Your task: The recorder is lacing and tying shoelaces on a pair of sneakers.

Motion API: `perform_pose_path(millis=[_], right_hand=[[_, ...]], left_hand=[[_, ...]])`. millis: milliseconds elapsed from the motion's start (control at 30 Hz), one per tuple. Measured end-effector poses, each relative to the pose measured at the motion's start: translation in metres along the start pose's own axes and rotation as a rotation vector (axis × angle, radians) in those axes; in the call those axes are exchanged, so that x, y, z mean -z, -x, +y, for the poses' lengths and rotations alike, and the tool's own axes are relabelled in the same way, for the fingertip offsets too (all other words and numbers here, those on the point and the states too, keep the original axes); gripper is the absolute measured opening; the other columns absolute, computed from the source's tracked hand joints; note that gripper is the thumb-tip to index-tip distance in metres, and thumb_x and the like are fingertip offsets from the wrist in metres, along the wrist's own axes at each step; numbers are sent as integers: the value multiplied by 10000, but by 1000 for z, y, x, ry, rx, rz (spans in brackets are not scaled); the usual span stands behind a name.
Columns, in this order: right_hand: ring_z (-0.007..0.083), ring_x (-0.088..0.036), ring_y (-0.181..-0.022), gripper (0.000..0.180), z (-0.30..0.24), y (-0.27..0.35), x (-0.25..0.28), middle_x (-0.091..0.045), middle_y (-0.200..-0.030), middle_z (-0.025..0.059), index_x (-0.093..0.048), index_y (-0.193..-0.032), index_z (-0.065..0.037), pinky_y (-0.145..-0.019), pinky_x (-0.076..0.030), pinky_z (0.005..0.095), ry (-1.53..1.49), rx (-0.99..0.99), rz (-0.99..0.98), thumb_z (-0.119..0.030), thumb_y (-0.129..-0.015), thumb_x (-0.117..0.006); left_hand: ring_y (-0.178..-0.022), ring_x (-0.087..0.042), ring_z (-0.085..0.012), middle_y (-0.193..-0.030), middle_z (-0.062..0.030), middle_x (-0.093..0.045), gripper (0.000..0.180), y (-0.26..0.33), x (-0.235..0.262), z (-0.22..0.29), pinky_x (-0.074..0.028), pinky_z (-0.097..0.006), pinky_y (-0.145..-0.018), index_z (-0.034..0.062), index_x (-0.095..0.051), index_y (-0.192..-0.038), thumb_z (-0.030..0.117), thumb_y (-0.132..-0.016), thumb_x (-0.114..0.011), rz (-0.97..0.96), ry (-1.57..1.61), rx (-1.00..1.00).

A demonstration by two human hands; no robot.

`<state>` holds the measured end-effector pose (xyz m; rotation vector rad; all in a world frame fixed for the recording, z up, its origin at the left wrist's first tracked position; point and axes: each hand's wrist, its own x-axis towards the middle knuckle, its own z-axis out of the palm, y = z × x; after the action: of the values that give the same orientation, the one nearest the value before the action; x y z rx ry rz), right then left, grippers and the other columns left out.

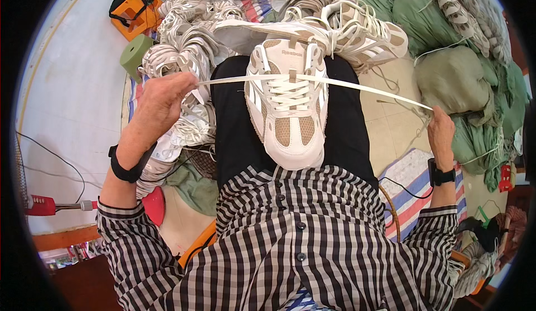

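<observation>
Centre frame, on my lap: sneaker (287,107), toe toward me. White lace (335,83) runs crosswise through it; left hand (162,101) and right hand (441,132) each pinch an end, left nearer.

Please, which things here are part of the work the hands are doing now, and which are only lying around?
In use:
- white and beige sneaker on the lap
- white lace, pulled tight across it
- left hand and right hand, each holding one lace end

Lying about:
- heap of white shoe parts
- more sneakers
- green sacks
- green roll
- orange box
</observation>
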<state>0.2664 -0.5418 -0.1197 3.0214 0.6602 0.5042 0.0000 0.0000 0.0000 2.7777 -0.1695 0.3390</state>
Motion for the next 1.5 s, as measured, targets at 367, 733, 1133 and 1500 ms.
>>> perform_pose_path(millis=[367, 733, 1133, 1500], right_hand=[[448, -570, -808, 188, 42, -4, -27, -600, -856, 270, -600, -1013, -14, -703, -455, 447, -438, -198, 102, -124, -927, -473], [335, -565, -694, 239, 159, 67, -68, -595, -766, 221, -623, -1009, 14, -663, -442, 409, -352, -454, 6, -137, -920, -460], [114, -521, -624, 231, 123, 66, -62, -560, -691, 48, -636, -1043, -9, -547, -422, 273, -716, -547, -5, -72, -924, -448], [140, -572, -643, 225, -183, 0, 53, -632, -779, 72, -616, -1064, -19, -596, -460, 282, -1217, 373, -60, 42, -879, -503]], left_hand=[[-665, -548, -239, -794, -117, -564, 154, 13, -14, 1, -435, -339, -648, 22, -595, -1022, 13, -869, -587, 3, -71, 27], [-786, -599, -357, -854, -138, -607, 148, 24, -28, -46, -463, -427, -695, 37, -579, -1014, 29, -868, -556, 60, -456, 27], [-690, -627, -312, -831, -135, -652, 141, 17, -23, -16, -488, -373, -625, 24, -616, -1001, 33, -870, -568, 65, -236, 85], [-600, -591, -325, -676, -152, -596, 66, -73, -57, 68, -453, -383, -565, 30, -604, -880, 90, -854, -600, 33, 104, -130]])
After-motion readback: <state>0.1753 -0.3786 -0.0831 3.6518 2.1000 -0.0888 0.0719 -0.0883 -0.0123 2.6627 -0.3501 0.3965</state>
